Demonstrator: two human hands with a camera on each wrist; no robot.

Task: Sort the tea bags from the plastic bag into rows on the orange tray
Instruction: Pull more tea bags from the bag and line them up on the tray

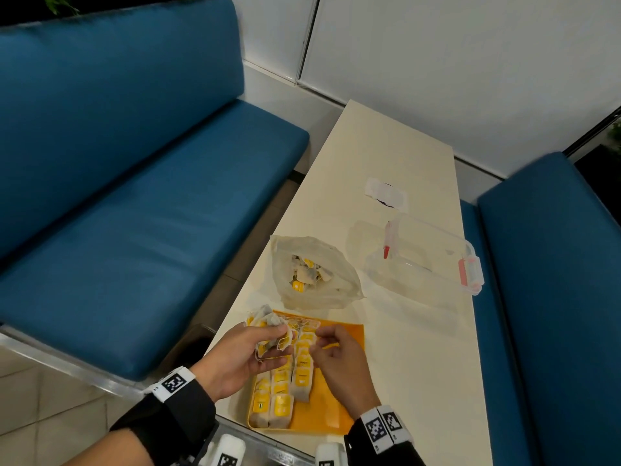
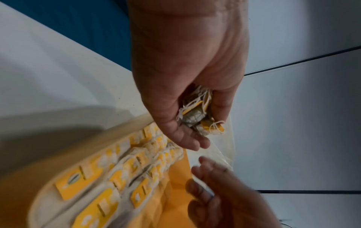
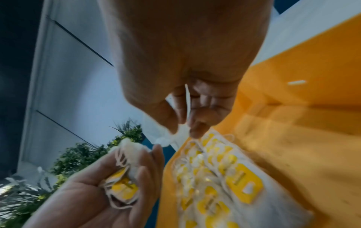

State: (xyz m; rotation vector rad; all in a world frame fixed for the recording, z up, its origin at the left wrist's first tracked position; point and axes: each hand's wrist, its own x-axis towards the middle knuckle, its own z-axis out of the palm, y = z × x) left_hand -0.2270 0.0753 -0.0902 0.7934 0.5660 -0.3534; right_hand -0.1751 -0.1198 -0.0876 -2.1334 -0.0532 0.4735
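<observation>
My left hand (image 1: 268, 348) hovers over the far left of the orange tray (image 1: 339, 405) and grips a bunch of tea bags (image 1: 267, 322) with yellow tags and tangled strings (image 2: 197, 114). My right hand (image 1: 322, 338) is close beside it; in the right wrist view it (image 3: 183, 128) pinches a white tea bag edge-on between thumb and fingers, right at the bunch (image 3: 123, 185). Rows of tea bags (image 1: 285, 388) lie along the tray's left side. The plastic bag (image 1: 312, 274) sits open just beyond the tray with more tea bags inside.
A clear lidded box (image 1: 423, 260) with red latches stands right of the plastic bag. A white paper scrap (image 1: 386, 193) lies farther back on the cream table (image 1: 420, 348). Blue benches (image 1: 134, 230) flank the table on both sides. The tray's right half shows bare orange.
</observation>
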